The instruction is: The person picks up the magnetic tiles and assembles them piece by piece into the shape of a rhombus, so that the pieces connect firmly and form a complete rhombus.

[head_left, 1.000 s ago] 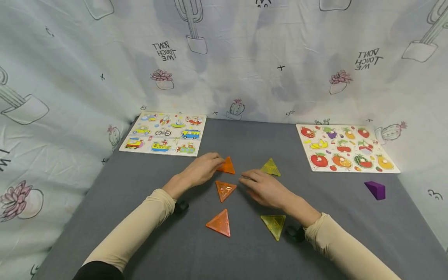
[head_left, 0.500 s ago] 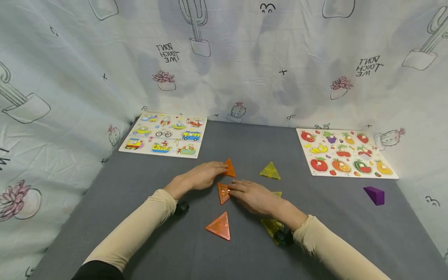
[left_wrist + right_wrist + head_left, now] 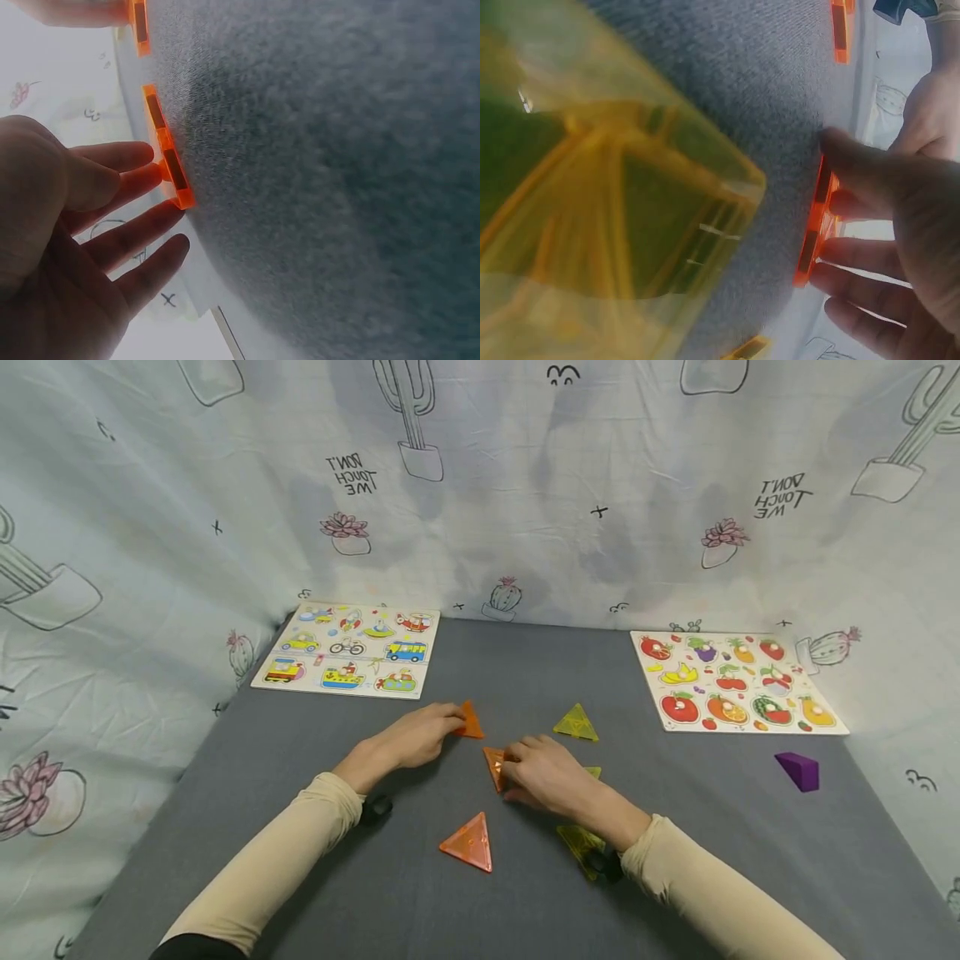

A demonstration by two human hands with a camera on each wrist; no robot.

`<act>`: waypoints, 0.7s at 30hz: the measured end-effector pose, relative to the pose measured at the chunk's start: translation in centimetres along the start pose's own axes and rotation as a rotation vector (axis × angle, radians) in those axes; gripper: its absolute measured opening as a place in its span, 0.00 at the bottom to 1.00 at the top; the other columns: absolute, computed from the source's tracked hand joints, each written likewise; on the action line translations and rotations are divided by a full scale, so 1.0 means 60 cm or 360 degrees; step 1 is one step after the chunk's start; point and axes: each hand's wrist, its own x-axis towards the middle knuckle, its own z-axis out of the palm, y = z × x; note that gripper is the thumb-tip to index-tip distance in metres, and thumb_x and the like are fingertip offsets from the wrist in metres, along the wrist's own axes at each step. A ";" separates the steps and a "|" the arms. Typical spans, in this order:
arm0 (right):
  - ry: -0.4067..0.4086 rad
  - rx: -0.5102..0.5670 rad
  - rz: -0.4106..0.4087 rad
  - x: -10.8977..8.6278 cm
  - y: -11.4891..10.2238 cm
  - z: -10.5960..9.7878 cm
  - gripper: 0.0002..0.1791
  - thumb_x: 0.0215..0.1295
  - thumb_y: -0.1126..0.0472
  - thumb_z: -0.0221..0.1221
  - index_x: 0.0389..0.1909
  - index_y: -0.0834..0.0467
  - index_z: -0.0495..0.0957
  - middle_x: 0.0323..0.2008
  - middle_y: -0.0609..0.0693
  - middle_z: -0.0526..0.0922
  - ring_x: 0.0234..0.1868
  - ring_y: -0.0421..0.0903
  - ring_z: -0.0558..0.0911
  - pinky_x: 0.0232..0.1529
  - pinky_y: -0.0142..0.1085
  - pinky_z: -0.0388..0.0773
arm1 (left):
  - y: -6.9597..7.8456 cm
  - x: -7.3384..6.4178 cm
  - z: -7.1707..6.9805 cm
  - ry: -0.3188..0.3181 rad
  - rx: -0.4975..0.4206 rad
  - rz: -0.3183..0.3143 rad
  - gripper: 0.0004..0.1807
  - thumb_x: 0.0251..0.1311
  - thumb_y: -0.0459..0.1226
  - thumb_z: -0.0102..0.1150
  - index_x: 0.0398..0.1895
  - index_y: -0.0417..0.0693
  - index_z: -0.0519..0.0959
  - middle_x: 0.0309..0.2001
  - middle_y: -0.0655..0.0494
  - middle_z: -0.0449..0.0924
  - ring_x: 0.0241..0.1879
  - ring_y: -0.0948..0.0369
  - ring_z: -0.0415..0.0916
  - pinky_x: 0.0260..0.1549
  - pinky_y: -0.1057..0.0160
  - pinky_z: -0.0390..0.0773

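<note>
My left hand (image 3: pixel 408 739) has its fingertips on the far orange triangular magnetic tile (image 3: pixel 472 724). In the left wrist view its fingers (image 3: pixel 131 236) are fairly straight and rest against that tile (image 3: pixel 171 161), the thumb off it. The middle orange tile (image 3: pixel 493 766) lies under my right hand (image 3: pixel 551 777). In the right wrist view the thumb and fingers (image 3: pixel 866 281) hold this tile (image 3: pixel 810 244) from either side, flat on the cloth. A third orange tile (image 3: pixel 468 843) lies nearer the body, untouched.
Yellow triangular tiles lie to the right: one far (image 3: pixel 577 724), one near (image 3: pixel 579 839) partly under the right wrist, another mostly hidden. A vehicle puzzle board (image 3: pixel 348 652) stands back left, a fruit puzzle board (image 3: pixel 738 681) back right. A purple wedge block (image 3: pixel 798 771) sits at right.
The right hand has reached left onto the middle orange tile and drawn it rightward. The left hand has slid the far orange tile left. The two tiles are farther apart sideways.
</note>
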 end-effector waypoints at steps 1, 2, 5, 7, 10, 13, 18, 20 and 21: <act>0.0007 -0.0019 0.0014 0.002 -0.001 0.000 0.13 0.50 0.45 0.72 0.30 0.47 0.83 0.37 0.47 0.84 0.36 0.45 0.81 0.38 0.40 0.77 | 0.000 -0.002 0.000 0.0005 0.0010 0.0003 0.19 0.67 0.26 0.45 0.58 0.39 0.78 0.61 0.48 0.75 0.62 0.49 0.72 0.63 0.52 0.71; 0.0016 -0.0042 0.0023 0.003 -0.002 0.001 0.13 0.49 0.45 0.72 0.29 0.47 0.83 0.36 0.47 0.84 0.35 0.45 0.81 0.38 0.39 0.78 | 0.000 -0.004 0.000 0.0009 0.0016 0.0007 0.19 0.68 0.26 0.45 0.57 0.39 0.78 0.60 0.48 0.75 0.62 0.50 0.73 0.63 0.52 0.71; 0.0043 -0.0106 0.0040 0.007 -0.004 0.005 0.14 0.48 0.45 0.73 0.27 0.49 0.82 0.34 0.47 0.85 0.34 0.45 0.82 0.36 0.38 0.78 | 0.000 -0.011 0.001 0.0016 0.0017 0.0012 0.19 0.67 0.26 0.45 0.56 0.39 0.80 0.59 0.48 0.76 0.61 0.50 0.73 0.62 0.52 0.72; 0.0063 -0.0140 0.0047 0.009 -0.005 0.007 0.15 0.48 0.44 0.73 0.26 0.49 0.82 0.32 0.47 0.84 0.32 0.44 0.82 0.34 0.38 0.78 | 0.001 -0.015 0.001 0.0019 0.0010 0.0016 0.19 0.67 0.25 0.44 0.55 0.39 0.80 0.59 0.48 0.76 0.61 0.50 0.73 0.62 0.52 0.71; 0.0106 -0.0162 0.0058 0.011 -0.003 0.010 0.15 0.51 0.43 0.71 0.25 0.50 0.81 0.27 0.46 0.83 0.29 0.44 0.80 0.31 0.37 0.75 | 0.002 -0.020 0.001 0.0024 0.0013 0.0029 0.18 0.66 0.25 0.45 0.53 0.39 0.81 0.58 0.48 0.76 0.61 0.50 0.73 0.63 0.52 0.71; 0.0159 -0.0147 0.0071 0.015 -0.001 0.012 0.13 0.57 0.45 0.68 0.28 0.51 0.82 0.24 0.46 0.83 0.26 0.45 0.78 0.29 0.38 0.74 | 0.003 -0.024 0.001 0.0035 0.0025 0.0042 0.17 0.65 0.25 0.46 0.51 0.39 0.82 0.57 0.48 0.77 0.61 0.50 0.73 0.63 0.52 0.71; 0.0204 -0.0075 0.0078 0.024 0.004 0.011 0.11 0.64 0.52 0.63 0.43 0.50 0.85 0.19 0.46 0.83 0.20 0.44 0.73 0.25 0.37 0.73 | 0.009 -0.027 0.000 0.0074 0.0074 0.0061 0.16 0.65 0.26 0.47 0.46 0.40 0.85 0.56 0.48 0.79 0.59 0.50 0.73 0.61 0.52 0.72; 0.0174 -0.0004 0.0097 0.026 0.006 0.009 0.12 0.66 0.54 0.62 0.47 0.51 0.84 0.17 0.46 0.82 0.18 0.43 0.72 0.24 0.36 0.73 | 0.011 -0.028 0.000 0.0082 0.0090 0.0059 0.15 0.65 0.26 0.48 0.44 0.41 0.85 0.56 0.49 0.79 0.58 0.51 0.72 0.60 0.53 0.73; 0.0147 0.0054 0.0117 0.028 0.008 0.008 0.12 0.66 0.55 0.61 0.48 0.51 0.84 0.17 0.46 0.81 0.17 0.42 0.71 0.23 0.36 0.73 | 0.012 -0.028 0.000 0.0081 0.0095 0.0056 0.15 0.65 0.26 0.48 0.44 0.41 0.85 0.56 0.49 0.79 0.58 0.51 0.72 0.60 0.53 0.73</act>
